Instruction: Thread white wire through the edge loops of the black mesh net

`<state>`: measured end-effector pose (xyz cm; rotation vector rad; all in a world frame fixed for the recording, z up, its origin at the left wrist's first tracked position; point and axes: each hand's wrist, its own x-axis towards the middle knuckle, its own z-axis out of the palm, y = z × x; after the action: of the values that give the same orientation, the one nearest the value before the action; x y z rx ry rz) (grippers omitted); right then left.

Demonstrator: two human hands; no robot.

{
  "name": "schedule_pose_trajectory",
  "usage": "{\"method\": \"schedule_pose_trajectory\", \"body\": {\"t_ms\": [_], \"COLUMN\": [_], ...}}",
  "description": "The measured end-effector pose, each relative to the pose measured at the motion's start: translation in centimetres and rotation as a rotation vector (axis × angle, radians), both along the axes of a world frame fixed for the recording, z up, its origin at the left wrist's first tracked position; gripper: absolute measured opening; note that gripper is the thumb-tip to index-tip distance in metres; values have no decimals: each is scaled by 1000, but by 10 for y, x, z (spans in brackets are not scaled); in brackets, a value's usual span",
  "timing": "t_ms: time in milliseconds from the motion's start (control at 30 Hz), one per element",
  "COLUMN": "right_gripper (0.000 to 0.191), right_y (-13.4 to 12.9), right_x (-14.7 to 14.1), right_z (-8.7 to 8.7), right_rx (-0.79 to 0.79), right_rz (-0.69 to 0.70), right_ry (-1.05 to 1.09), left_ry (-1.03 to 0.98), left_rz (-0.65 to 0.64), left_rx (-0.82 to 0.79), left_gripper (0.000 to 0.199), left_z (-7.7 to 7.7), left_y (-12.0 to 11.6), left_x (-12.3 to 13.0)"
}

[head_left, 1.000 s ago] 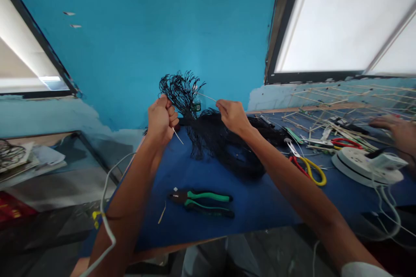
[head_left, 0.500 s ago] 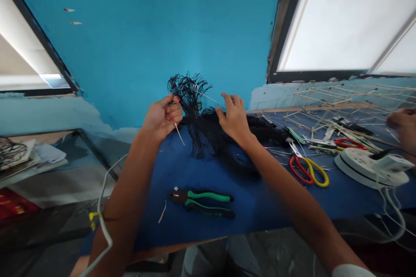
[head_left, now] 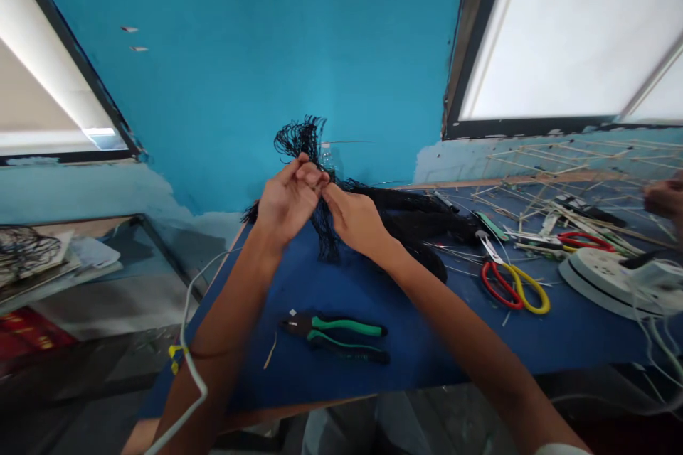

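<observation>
A bundle of black stringy fibres (head_left: 303, 136) rises in a curly tuft above my hands, and its lower strands hang behind them. My left hand (head_left: 291, 200) is closed around the bundle, palm turned up. Touching its fingertips, my right hand (head_left: 352, 217) is pinched at the bundle; what lies between its fingers is too small to make out. A thin pale wire sticks out to the right above the hands. More black fibre (head_left: 416, 217) lies on the blue table (head_left: 427, 341) behind my right wrist. Green-handled pliers (head_left: 336, 334) rest nearer the front edge.
Scissors with red and yellow handles (head_left: 515, 288), a white cable reel (head_left: 613, 284) and a thin stick frame (head_left: 576, 163) are on the right. Another person's hand (head_left: 664, 197) is at the far right. A white cable (head_left: 186, 327) crosses my left forearm.
My right hand has moved left and down to meet my left hand and has closed. The pale stick below my left hand no longer shows. The view has shifted slightly.
</observation>
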<state>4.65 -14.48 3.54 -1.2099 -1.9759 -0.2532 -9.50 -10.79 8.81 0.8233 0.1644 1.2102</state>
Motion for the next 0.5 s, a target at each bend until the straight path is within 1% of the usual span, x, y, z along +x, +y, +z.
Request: {"method": "schedule_pose_trajectory", "body": {"t_ms": [33, 100, 167, 267, 367, 433, 500], "right_gripper": [31, 29, 29, 30, 30, 34, 36], "right_y": [0, -2, -5, -7, -7, -6, -4], "right_x": [4, 8, 5, -9, -26, -33, -35], "right_z": [-3, -9, -14, -22, -32, -38, -41], "right_rx": [-2, -43, -97, -172, -252, -296, -326], "right_rz": [21, 29, -29, -118, -134, -140, -171], "right_ry": [-59, -144, -154, -61, 126, 215, 237], "left_ry": [15, 56, 73, 19, -53, -74, -60], "left_rz": [-7, 29, 114, 230, 341, 353, 301], "left_rx": [-24, -86, -137, -156, -141, -129, -122], "left_gripper": [38, 38, 39, 39, 36, 36, 36], "left_z": [-1, -4, -9, -17, -24, -29, -36], "left_y": [3, 11, 17, 23, 24, 24, 24], "left_x": [-2, -4, -1, 8, 16, 20, 23]}}
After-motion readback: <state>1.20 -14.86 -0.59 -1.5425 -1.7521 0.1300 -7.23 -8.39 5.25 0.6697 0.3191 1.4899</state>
